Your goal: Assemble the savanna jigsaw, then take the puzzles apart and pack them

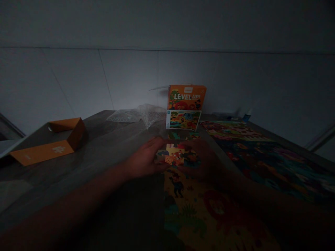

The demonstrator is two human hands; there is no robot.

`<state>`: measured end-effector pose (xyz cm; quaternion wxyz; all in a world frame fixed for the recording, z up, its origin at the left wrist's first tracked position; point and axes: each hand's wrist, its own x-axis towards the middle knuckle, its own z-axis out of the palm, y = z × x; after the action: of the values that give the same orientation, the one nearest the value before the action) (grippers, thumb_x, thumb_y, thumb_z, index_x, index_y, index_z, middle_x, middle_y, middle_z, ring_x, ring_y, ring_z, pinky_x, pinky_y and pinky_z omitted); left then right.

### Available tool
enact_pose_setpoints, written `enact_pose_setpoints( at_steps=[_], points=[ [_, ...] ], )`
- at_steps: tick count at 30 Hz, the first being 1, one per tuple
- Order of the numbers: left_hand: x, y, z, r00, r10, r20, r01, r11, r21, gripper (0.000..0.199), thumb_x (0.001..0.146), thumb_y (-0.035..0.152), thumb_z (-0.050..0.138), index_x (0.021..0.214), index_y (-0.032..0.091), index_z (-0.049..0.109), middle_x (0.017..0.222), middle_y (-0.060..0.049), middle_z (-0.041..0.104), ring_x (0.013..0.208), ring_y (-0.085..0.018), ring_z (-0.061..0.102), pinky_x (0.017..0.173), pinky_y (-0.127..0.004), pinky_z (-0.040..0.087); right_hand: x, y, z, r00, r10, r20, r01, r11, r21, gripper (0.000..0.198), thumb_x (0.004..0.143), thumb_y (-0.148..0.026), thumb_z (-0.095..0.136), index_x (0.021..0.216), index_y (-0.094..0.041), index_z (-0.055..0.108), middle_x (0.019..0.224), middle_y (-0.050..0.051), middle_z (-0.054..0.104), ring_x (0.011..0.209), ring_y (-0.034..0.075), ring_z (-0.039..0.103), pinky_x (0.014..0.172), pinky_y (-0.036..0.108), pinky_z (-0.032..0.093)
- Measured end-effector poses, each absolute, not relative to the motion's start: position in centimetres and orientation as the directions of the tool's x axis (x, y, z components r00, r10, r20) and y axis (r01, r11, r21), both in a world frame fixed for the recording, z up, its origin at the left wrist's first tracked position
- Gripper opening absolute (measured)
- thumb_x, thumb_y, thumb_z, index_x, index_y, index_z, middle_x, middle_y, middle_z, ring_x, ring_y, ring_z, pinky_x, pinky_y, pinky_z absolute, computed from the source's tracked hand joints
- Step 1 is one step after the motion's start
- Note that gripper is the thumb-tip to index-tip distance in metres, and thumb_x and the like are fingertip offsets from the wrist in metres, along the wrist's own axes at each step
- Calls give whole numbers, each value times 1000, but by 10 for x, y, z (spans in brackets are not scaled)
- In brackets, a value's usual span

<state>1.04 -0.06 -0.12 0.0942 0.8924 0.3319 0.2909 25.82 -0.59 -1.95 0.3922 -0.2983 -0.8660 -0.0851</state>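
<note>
Flanking some pieces (175,156), left hand (146,157) and right hand (200,158) curve their fingers; any pinch is unclear. The puzzle (192,197) looks joined nearby, its far end seemingly unfinished.

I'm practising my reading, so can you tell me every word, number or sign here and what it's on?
"LEVEL UP!": on the upright orange box.
A pale puzzle-shaped sign, no letters: on the open orange box.
Too small or blurred to read: the light label above "LEVEL UP!", the little blue square below it, and the faint mark on the open box.
</note>
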Motion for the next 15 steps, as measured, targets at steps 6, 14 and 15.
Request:
enact_pose_setpoints(
  at_steps=[6,14,15],
  points=[
    [-17,10,18,782,587,207,533,-803,265,46,69,32,78,110,18,60,117,-9,56,113,-29,51,98,-42,43,258,-8,-16,-501,500,706,610,783,-122,42,85,-44,62,116,-16,57,104,14,63,100,31,59,85,47,49],
    [-14,4,18,812,573,107,522,-797,305,59,66,40,80,117,19,58,116,-10,54,112,-29,49,94,-41,45,258,-5,-20,-492,546,678,632,760,-153,34,84,-36,63,111,-15,61,105,13,62,100,29,59,87,46,49],
    [-11,3,17,826,551,119,497,-811,308,54,68,37,79,114,20,59,113,-9,55,110,-28,51,93,-40,45,258,-5,-20,-495,546,676,631,761,-153,33,84,-35,63,110,-15,61,103,13,63,99,29,59,86,46,50]
  ],
)
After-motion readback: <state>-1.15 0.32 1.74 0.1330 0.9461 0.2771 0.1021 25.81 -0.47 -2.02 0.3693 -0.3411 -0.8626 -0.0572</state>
